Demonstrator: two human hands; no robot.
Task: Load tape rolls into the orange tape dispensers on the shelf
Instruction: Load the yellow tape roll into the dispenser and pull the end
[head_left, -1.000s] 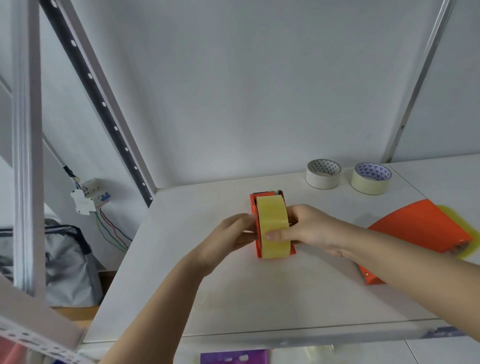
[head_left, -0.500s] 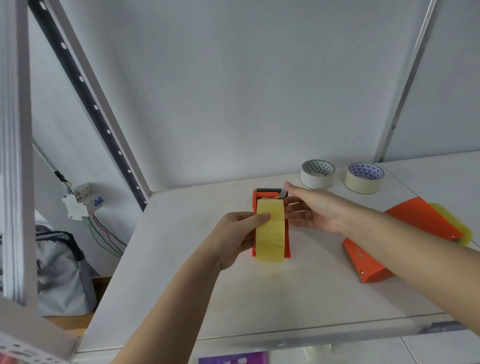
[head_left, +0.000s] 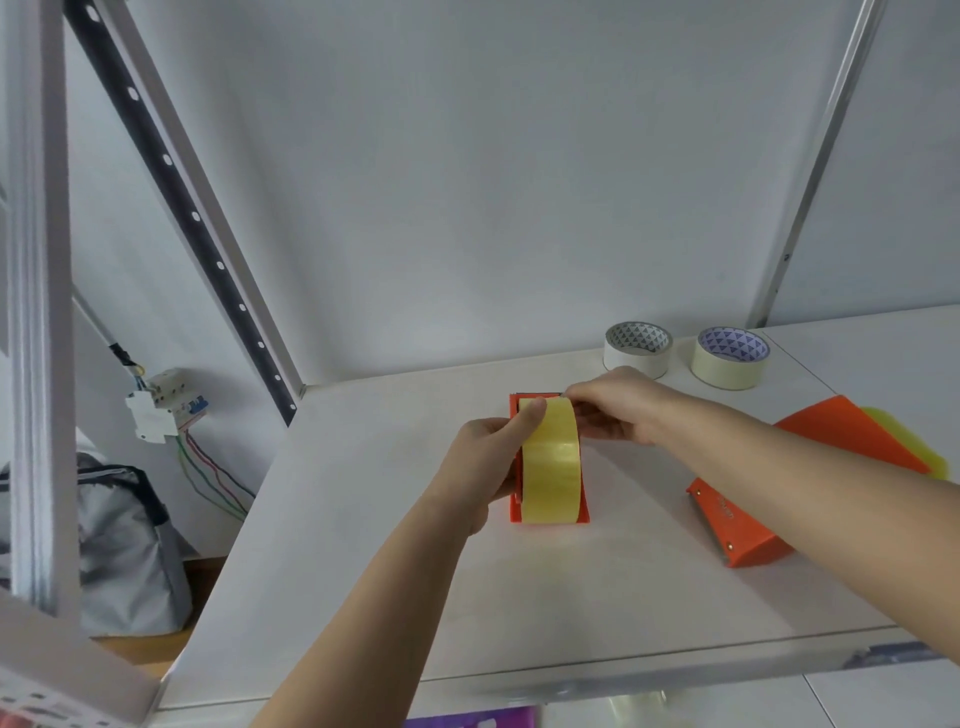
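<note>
The left hand (head_left: 485, 457) grips the left side of an orange tape dispenser (head_left: 549, 512) standing at the middle of the white shelf (head_left: 363, 519), its thumb laid over the top of the yellow tape roll (head_left: 550, 462) seated in it. The right hand (head_left: 618, 405) comes in from 3 o'clock, fingers bunched and pinched at the roll's far top edge by the cutter end; whether they hold the loose tape end cannot be made out, and the cutter itself is mostly hidden behind thumb and fingers.

Two orange dispensers show in all. The second dispenser (head_left: 748, 525) lies at 3 o'clock, partly covered by the right forearm, with a yellow roll (head_left: 904, 439) peeking from behind it, mostly hidden.

Two spare masking tape rolls lie flat at 1 o'clock near the wall: a white roll (head_left: 638, 358) and, just beside it, a cream roll (head_left: 730, 370).

At 9 o'clock, off the shelf, a circuit breaker (head_left: 166, 402) with coloured wires hangs above a grey bag (head_left: 119, 551), cut off by a shelf post.
</note>
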